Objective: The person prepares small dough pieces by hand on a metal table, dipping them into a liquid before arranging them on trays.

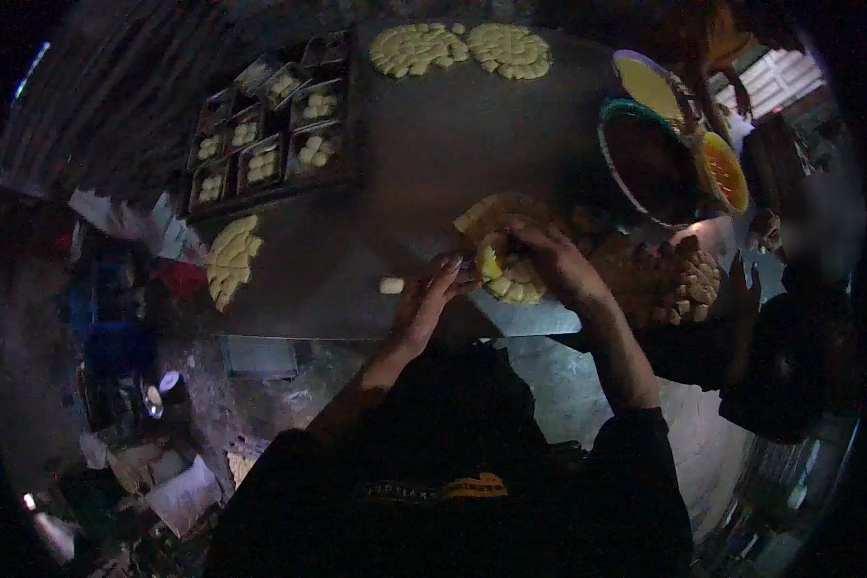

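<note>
My left hand is at the front of the dark worktable, its fingers bunched beside a bright yellow piece; what they grip is unclear. My right hand curls over that yellow piece from the right, fingers closed on it. Just beneath lies a ring of pale cut dough pieces, with a tan cut-dough round behind, partly covered by my right hand. A single small white dough piece rests left of my left hand.
A tray of square tins holds dough balls. Dough rounds lie behind, another at left, a pile at right. A teal basin and yellow bowls stand at back right, near another person. A co-worker's hand is at right.
</note>
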`<state>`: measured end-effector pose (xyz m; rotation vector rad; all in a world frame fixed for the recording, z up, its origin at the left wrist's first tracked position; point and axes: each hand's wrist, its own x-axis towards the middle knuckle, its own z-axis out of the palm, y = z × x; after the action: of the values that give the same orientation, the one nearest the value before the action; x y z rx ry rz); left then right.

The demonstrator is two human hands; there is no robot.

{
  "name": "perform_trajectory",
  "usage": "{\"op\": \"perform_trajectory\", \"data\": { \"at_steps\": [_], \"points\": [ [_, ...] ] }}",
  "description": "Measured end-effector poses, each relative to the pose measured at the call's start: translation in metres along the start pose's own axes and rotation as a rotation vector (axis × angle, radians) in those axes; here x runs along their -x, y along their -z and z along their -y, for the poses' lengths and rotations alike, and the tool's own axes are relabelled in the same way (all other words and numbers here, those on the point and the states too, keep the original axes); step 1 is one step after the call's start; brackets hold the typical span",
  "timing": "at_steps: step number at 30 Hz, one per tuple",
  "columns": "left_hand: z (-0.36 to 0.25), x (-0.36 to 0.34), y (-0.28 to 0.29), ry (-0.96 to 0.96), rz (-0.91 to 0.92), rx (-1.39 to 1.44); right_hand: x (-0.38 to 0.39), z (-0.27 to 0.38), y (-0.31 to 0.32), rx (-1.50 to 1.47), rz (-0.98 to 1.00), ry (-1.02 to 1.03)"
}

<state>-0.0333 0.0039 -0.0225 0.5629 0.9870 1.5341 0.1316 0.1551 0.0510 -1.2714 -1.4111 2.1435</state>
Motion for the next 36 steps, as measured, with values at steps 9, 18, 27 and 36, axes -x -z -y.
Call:
{"op": "perform_trajectory", "data": {
  "at_steps": [9, 18, 27, 36],
  "points": [
    [0.000, 0.047, 0.105, 0.053, -0.083, 0.269, -0.027, -0.092, -0.098, -0.014, 0.103, 0.155],
    [-0.011, 0.039, 0.091, -0.244, -0.196, -0.467, -0.032, -0.085, -0.142, 1.192, -0.073, 0.767],
    [-0.007, 0.014, 0.090, 0.250, 0.027, 0.377, 0.015, -0.048, -0.097, 0.790, 0.132, 0.892],
    [-0.035, 0.009, 0.003, -0.211, 0.126, -0.591, 0.018, -0.047, -0.033, 0.375, 0.118, 0.305]
  ]
}}
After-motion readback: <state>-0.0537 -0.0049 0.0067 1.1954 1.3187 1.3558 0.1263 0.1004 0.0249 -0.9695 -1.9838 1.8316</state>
